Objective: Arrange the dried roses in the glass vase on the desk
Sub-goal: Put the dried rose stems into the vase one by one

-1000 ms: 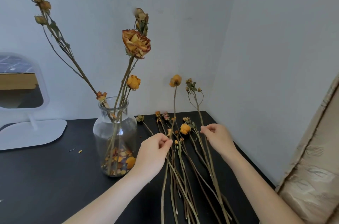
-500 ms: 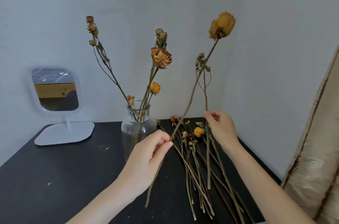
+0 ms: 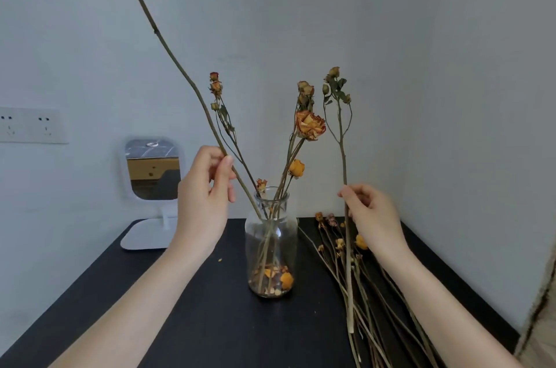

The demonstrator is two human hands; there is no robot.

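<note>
Glass vase (image 3: 270, 235) is standing on the desk (image 3: 210, 322) just right of the left hand (image 3: 204, 202), which is pinching a long rose stem (image 3: 179, 65) leaning up-left, its foot in the neck, while the right hand (image 3: 373, 217) is pinching an upright spray (image 3: 341, 138) farther right.

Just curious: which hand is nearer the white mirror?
Left. The left hand, pinching a long rose stem, is just right of the mirror; the right hand, holding a sprig, is beyond the vase.
</note>
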